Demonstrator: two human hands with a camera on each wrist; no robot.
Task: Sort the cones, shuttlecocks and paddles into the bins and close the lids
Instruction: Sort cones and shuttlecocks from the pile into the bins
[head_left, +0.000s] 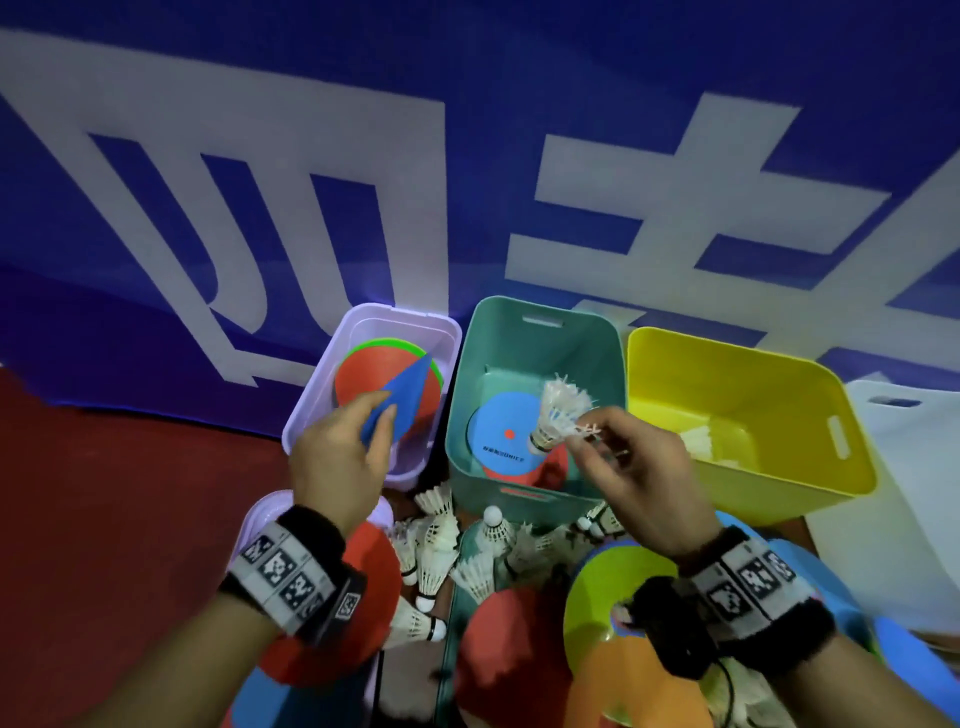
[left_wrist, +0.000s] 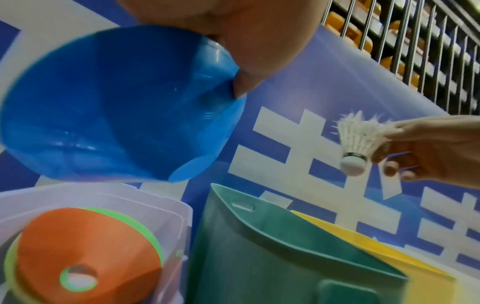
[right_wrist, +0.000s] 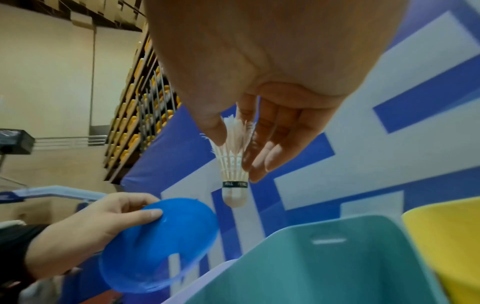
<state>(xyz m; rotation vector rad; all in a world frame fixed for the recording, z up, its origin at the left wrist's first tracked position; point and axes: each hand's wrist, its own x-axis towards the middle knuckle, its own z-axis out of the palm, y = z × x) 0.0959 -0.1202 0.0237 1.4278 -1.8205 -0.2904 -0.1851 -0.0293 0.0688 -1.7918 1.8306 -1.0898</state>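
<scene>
My left hand (head_left: 358, 441) pinches a blue disc cone (head_left: 402, 400) by its rim, tilted above the lilac bin (head_left: 447, 332). In that bin an orange cone (head_left: 374, 376) lies on a green one. My right hand (head_left: 602, 441) pinches a white shuttlecock (head_left: 558, 410) by its feathers, cork down, over the teal bin (head_left: 540, 312). A blue paddle (head_left: 501, 428) and a red one lie in the teal bin. The yellow bin (head_left: 753, 364) to the right holds shuttlecocks (head_left: 698, 441). In the left wrist view the blue cone (left_wrist: 116, 107) fills the upper left. The right wrist view shows the shuttlecock (right_wrist: 233, 164) hanging from my fingers.
Near me on the red floor lie several loose shuttlecocks (head_left: 436, 551), flat cones in red (head_left: 498, 639), yellow-green (head_left: 608, 587) and orange (head_left: 618, 686), and a lilac lid (head_left: 260, 514). A white lid (head_left: 893, 467) lies at the right. A blue banner wall (head_left: 467, 156) stands right behind the bins.
</scene>
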